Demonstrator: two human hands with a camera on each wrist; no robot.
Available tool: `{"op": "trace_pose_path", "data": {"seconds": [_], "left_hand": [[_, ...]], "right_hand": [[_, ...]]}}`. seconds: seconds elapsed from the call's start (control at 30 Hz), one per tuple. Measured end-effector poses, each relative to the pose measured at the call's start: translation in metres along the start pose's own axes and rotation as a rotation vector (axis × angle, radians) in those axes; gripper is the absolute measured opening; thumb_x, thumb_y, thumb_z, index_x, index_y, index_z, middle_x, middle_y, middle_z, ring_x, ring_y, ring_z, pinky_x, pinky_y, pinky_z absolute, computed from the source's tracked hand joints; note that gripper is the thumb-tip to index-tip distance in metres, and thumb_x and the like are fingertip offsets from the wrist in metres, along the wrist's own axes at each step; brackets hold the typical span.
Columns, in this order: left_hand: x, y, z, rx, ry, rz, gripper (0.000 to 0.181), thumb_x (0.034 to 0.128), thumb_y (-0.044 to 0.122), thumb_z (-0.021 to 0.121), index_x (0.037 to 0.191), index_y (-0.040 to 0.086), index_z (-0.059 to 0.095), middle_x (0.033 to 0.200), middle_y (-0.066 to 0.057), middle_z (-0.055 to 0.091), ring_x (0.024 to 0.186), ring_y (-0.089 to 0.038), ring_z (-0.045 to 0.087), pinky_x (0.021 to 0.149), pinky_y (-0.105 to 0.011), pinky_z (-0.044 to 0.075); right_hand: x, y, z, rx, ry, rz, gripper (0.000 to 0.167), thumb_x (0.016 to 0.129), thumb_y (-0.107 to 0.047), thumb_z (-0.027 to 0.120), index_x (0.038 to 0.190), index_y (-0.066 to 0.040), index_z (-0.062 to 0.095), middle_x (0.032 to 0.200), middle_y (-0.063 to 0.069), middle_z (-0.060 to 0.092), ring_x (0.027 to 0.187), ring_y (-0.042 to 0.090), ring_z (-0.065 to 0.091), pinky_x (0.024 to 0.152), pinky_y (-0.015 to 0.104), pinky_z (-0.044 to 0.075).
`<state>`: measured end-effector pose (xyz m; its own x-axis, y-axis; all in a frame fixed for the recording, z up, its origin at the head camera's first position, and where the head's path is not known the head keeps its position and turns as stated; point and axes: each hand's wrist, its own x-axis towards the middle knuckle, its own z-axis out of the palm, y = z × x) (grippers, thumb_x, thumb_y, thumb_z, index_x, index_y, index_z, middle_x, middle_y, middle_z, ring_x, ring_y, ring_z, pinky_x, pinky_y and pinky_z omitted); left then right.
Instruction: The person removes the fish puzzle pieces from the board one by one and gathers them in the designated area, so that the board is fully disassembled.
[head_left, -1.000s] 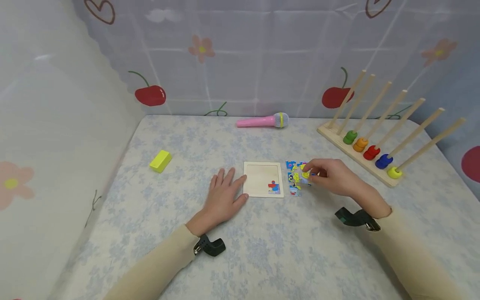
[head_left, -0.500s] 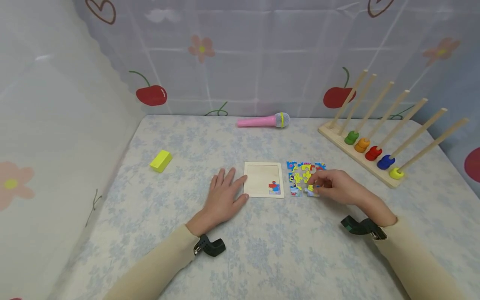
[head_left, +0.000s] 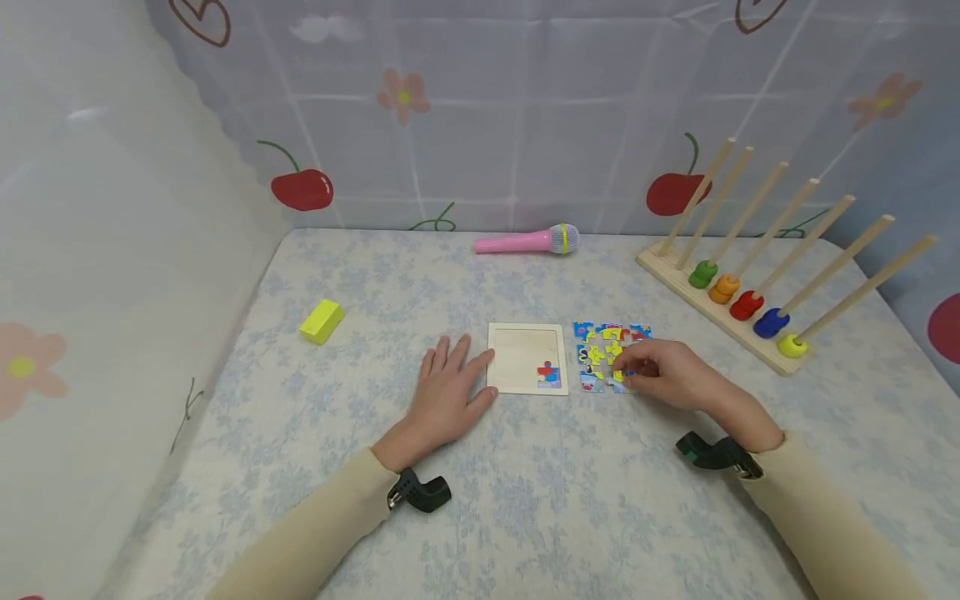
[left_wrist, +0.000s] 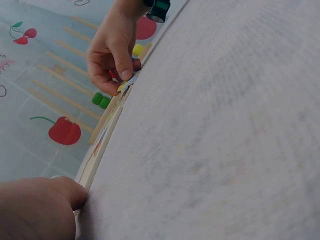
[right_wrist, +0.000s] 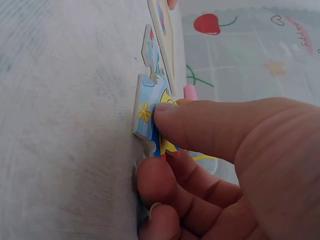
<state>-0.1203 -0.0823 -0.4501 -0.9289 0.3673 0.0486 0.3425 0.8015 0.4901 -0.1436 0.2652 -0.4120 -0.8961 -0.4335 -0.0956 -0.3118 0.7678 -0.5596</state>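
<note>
My left hand (head_left: 444, 396) lies with spread fingers on the tablecloth, thumb and index finger touching the left edge of the wooden puzzle board (head_left: 517, 327). One red and blue puzzle piece (head_left: 549, 377) sits in the board's lower right corner. To the right of the board, several colourful puzzle pieces (head_left: 588, 354) are laid out close together. Over their lower right part, my right hand (head_left: 671, 375) pinches a puzzle piece (right_wrist: 146, 107), light blue with a yellow flower, between thumb and fingers. Part of that piece is hidden by my thumb in the right wrist view.
A pink toy microphone (head_left: 517, 242) lies at the back. At the right stands a wooden peg rack (head_left: 675, 279) with coloured beads and tall sticks. A yellow block (head_left: 322, 322) lies at the left.
My right hand has come down from the upper puzzle pieces to the lower right one, shifting only slightly in the last half second. My left hand has stayed still.
</note>
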Motion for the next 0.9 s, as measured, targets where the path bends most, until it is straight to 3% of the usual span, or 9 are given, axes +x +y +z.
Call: {"op": "trace_pose_path", "data": {"seconds": [0.9], "left_hand": [[0.0003, 0.0018, -0.0011, 0.006, -0.004, -0.005, 0.054, 0.1006, 0.035, 0.058, 0.151, 0.016, 0.052, 0.166, -0.022, 0.03, 0.156, -0.05, 0.013, 0.123, -0.066, 0.014]], "right_hand": [[-0.0017, 0.0015, 0.0043, -0.005, 0.025, -0.054, 0.019, 0.087, 0.001, 0.074, 0.104, -0.008, 0.078, 0.088, 0.0, 0.064, 0.072, 0.008, 0.043, 0.061, 0.022, 0.038]]}}
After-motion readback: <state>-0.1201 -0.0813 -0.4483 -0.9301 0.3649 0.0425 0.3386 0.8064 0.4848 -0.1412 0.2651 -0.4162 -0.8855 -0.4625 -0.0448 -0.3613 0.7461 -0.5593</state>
